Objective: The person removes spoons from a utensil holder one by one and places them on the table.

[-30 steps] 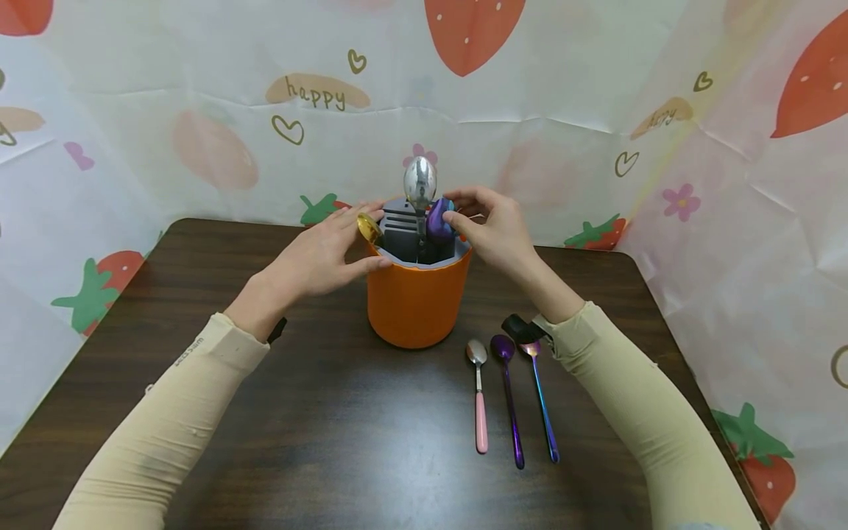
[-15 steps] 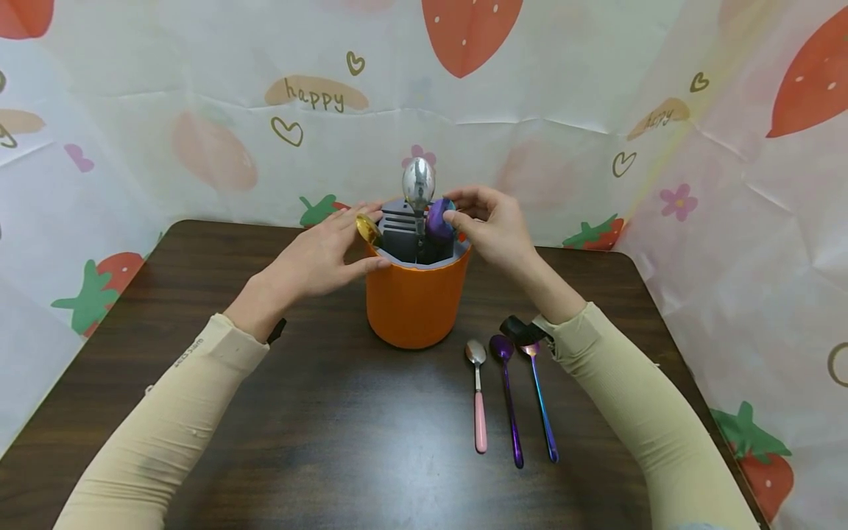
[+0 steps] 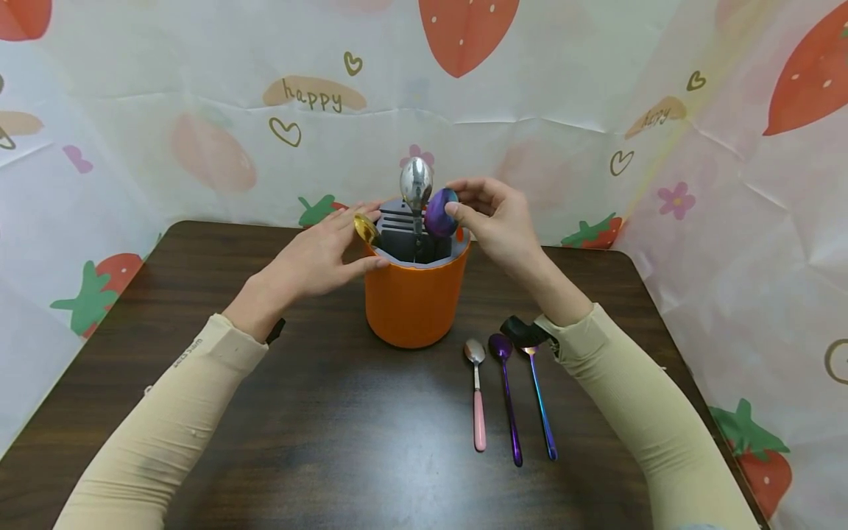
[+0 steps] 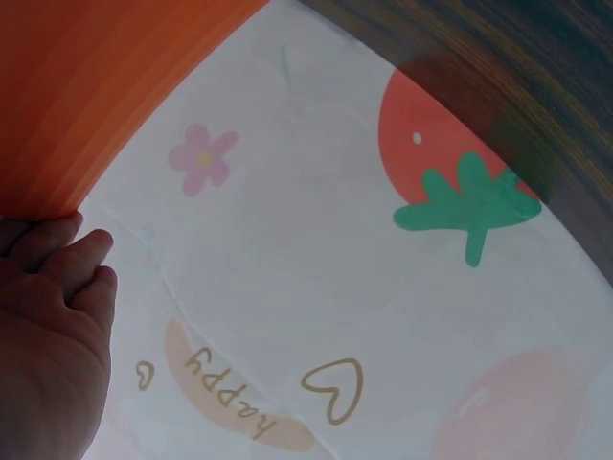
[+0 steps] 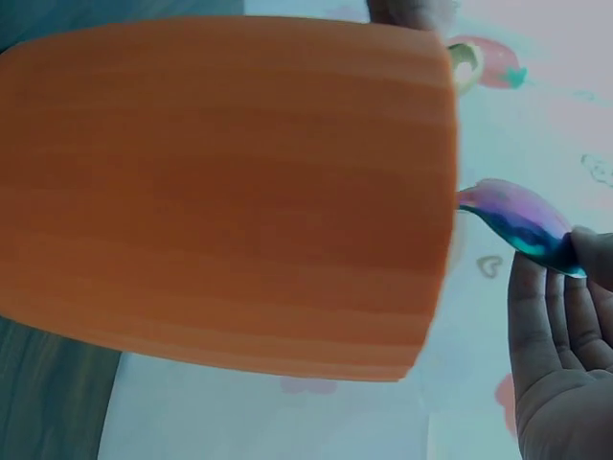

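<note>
An orange cutlery holder (image 3: 414, 305) with a grey slotted insert stands at the far middle of the table. My left hand (image 3: 308, 254) rests against its left side, fingers extended along the rim and thumb on the front edge; its fingertips touch the orange wall in the left wrist view. With thumb and fingers my right hand (image 3: 500, 221) pinches the bowl of a purple-blue iridescent spoon (image 5: 522, 225) at the holder's right rim. The spoon's handle is hidden inside the holder. A silver spoon (image 3: 417, 180) stands upright in the insert, and a gold spoon (image 3: 366, 229) leans beside my left fingers.
Right of the holder's front lie a pink-handled spoon (image 3: 478, 419), a purple spoon (image 3: 510, 412) and a blue iridescent spoon (image 3: 543, 412), side by side on the dark wooden table (image 3: 318, 442). A strawberry-printed sheet (image 3: 218, 59) hangs behind the table.
My right hand has shifted slightly up and right, and the bowl of the iridescent spoon has tilted and turned with it. The left hand stays at the holder.
</note>
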`<control>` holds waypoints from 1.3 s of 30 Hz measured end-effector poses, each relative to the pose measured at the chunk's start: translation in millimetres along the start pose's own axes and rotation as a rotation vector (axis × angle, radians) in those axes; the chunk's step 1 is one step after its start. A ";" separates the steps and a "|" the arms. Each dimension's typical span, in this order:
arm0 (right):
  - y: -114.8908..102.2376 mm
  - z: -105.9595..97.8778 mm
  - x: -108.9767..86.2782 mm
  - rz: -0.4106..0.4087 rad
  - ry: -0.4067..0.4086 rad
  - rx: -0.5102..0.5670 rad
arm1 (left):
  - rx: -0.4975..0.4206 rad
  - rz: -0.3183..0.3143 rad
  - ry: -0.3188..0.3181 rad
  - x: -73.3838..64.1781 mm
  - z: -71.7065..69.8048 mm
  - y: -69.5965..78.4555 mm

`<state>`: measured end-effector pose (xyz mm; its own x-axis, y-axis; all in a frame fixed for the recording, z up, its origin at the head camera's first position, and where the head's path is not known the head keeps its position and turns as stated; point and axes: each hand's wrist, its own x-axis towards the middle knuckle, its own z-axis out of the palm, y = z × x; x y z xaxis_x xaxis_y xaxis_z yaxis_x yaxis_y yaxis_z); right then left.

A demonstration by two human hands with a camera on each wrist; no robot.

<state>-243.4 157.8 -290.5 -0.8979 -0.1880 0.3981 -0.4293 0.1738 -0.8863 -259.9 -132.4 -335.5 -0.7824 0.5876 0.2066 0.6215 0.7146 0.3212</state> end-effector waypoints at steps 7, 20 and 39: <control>-12.3 -2.7 -4.3 -0.061 0.050 0.075 | -0.001 0.000 0.003 -0.4 -0.7 -0.1; -38.1 -14.3 -10.4 -0.216 0.118 0.166 | -0.002 -0.006 0.003 0.1 -0.3 -0.5; -75.2 -45.0 -26.7 -0.372 0.229 0.419 | 0.006 -0.003 -0.003 0.4 0.5 -0.2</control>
<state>-191.5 193.2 -223.8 -0.7133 0.0575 0.6985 -0.6851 -0.2676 -0.6775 -260.3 -132.1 -336.0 -0.7841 0.5864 0.2030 0.6193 0.7186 0.3164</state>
